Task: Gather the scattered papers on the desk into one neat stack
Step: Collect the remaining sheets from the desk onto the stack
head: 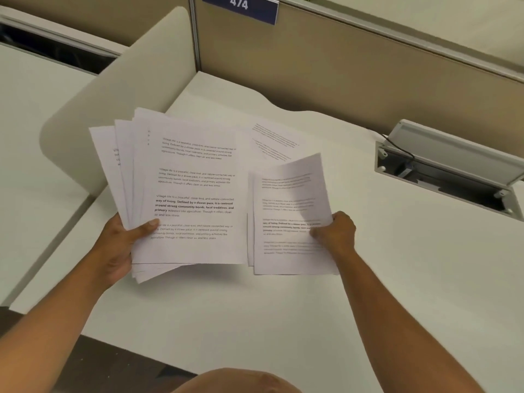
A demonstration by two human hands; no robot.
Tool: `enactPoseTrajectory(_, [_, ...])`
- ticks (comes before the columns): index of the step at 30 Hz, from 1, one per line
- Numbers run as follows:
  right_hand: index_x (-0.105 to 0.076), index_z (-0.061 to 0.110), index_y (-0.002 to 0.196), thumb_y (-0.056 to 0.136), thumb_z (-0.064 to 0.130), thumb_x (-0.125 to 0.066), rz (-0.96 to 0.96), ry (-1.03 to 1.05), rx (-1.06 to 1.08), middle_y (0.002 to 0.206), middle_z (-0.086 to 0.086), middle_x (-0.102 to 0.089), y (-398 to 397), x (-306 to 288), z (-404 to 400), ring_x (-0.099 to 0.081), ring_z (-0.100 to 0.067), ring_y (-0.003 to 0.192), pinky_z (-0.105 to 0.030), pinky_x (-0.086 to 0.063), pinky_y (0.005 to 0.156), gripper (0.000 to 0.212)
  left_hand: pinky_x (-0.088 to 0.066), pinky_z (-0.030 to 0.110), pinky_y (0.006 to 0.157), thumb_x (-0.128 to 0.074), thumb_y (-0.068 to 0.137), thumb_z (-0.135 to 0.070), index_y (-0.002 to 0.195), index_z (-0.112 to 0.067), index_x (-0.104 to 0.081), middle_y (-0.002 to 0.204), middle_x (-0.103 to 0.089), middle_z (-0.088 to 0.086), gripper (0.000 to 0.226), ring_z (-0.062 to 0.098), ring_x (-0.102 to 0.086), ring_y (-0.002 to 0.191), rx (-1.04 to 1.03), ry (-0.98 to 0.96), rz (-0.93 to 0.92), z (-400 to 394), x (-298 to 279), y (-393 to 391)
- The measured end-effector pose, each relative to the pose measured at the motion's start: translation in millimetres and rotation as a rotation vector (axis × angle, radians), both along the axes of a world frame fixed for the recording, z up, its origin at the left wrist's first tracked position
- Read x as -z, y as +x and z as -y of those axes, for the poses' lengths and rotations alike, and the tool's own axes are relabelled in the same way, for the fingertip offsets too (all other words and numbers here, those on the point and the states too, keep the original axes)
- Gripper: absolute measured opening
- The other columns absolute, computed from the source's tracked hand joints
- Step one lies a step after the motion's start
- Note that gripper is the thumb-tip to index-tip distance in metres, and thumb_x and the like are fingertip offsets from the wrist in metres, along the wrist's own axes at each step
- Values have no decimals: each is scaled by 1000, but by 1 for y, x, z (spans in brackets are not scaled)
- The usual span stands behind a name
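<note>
While the left hand (119,248) pinches a fanned sheaf of white printed sheets (181,191) at its lower left corner, thumb on top & fingers hidden beneath, the right hand (338,232) clamps a smaller bunch of white printed pages (289,214) by its right edge, thumb pressed over the text; how the fingers under either bundle sit can't be told. Both bundles hang above the white desk top (312,321), side by side and nearly touching at their inner edges, the left one splayed so approx. four or more corners show at top left, the right one curling upward at its far corner. One more white printed sheet (275,140) lies flat on the desk behind them, near the beige cubicle partition (354,75) w/ a blue number plate (241,7). A grey flip-up cable box (450,168) stands open at right, well apart from the paper. Judgement: the sheets are light, thin & floppy, slick against each other, easily creased; a one-corner hold lets them fan and sag. Better purchase prob. comes from gripping mid-edge on both long sides, then tapping the short edge on the desk to square the lot. The lone sheet, flat on a smooth top, likely needs sliding to lift it.
</note>
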State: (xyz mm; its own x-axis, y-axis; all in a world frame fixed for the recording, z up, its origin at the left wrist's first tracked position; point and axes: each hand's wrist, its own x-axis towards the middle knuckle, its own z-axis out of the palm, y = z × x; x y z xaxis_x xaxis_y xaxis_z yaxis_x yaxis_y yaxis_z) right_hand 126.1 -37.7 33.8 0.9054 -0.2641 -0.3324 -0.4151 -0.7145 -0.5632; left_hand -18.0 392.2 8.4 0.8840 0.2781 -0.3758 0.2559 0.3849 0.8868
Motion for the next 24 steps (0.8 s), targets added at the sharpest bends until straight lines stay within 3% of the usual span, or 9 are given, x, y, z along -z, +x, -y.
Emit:
enactPoseTrajectory(3, [-63, 3, 123, 75, 5, -91, -96, 185, 47, 114, -8, -69, 2, 0, 11, -69, -31, 102, -42, -59, 90, 55, -67, 41, 97, -83, 88, -10, 149, -14, -69, 144, -78, 9, 63, 30, -78, 128, 36, -16, -12, -9, 10, 2])
enactPoseTrajectory(5, [-71, 3, 121, 81, 3, -88, -127, 343, 48, 117, -12, -77, 2, -2, 23, -75, -34, 103, -49, -61, 97, 44, -68, 42, 95, -87, 85, -13, 149, -15, -69, 143, -79, 9, 66, 30, -79, 126, 55, -13, -31, -9, 16, 5])
enactPoseTrajectory(7, [-77, 10, 115, 88, 8, -84, -100, 411, 57, 115, -12, -81, 0, -8, 38, -78, -32, 99, -47, -63, 93, 28, -69, 41, 92, -88, 83, -14, 148, -15, -69, 141, -81, 8, 67, 30, -80, 124, 61, -6, -52, -7, 19, 11])
enactPoseTrajectory(10, [-77, 16, 112, 91, 11, -82, -10, 522, 102, 112, -5, -83, -4, -24, 61, -82, -29, 94, -34, -66, 75, 22, -70, 38, 88, -87, 81, -14, 147, -16, -70, 136, -83, 5, 67, 28, -81, 120, 59, -5, -63, 1, 20, 22])
enactPoseTrajectory(14, [-73, 13, 127, 95, 10, -78, 95, 699, 100, 120, -4, -82, -10, -49, 72, -80, -26, 105, -38, -65, 88, 33, -64, 48, 103, -82, 91, -7, 147, -16, -69, 135, -83, 4, 58, 28, -82, 119, 74, -1, -63, 13, 17, 37])
enactPoseTrajectory(17, [-73, 9, 124, 93, 6, -77, 148, 810, 92, 120, -7, -81, -19, -61, 44, -79, -27, 107, -37, -65, 91, 32, -57, 55, 112, -76, 99, 0, 151, -13, -65, 139, -81, 10, 55, 35, -78, 125, 101, -11, -70, 26, 14, 47])
enactPoseTrajectory(22, [-77, 9, 119, 89, 12, -84, 138, 812, 36, 114, -5, -83, -38, -57, -40, -80, -25, 106, -39, -64, 92, 31, -69, 49, 93, -85, 91, -15, 150, -18, -66, 136, -83, 7, 62, 34, -80, 122, 182, -32, -62, 51, -1, 58])
enactPoseTrajectory(24, [-77, 15, 116, 86, 22, -88, 91, 772, 12, 111, 0, -84, -42, -50, -61, -82, -23, 100, -40, -66, 87, 32, -69, 48, 93, -90, 84, -23, 147, -22, -68, 136, -83, 6, 67, 32, -80, 122, 218, -38, -40, 57, -5, 58])
